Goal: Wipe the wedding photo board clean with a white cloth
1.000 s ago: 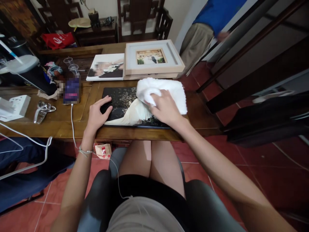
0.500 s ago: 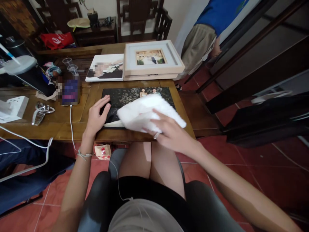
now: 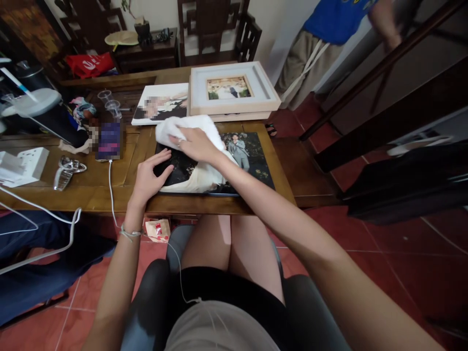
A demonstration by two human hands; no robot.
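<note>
A dark photo panel (image 3: 256, 161) lies flat on the wooden table in front of me, printed with a figure in a grey suit and a pale gown. My right hand (image 3: 195, 145) presses a white cloth (image 3: 208, 127) onto the panel's far left part; the cloth hides that part of the picture. A ring shows on this hand. At the panel's left edge rests my left hand (image 3: 149, 175), fingers stretched and thumb apart, holding nothing.
Behind the panel lie a framed picture (image 3: 236, 108) and a white-edged photo board (image 3: 141, 119). To the left are a phone (image 3: 109, 141) on a white cable, a clear hair claw (image 3: 66, 171), a power strip (image 3: 34, 163) and a lidded tumbler (image 3: 54, 119). A person in blue (image 3: 329, 24) stands beyond the table.
My right hand has swept the white cloth from the panel's near right to its far left, uncovering the suited figure. My left hand stays at the edge. The person behind has turned, an arm out.
</note>
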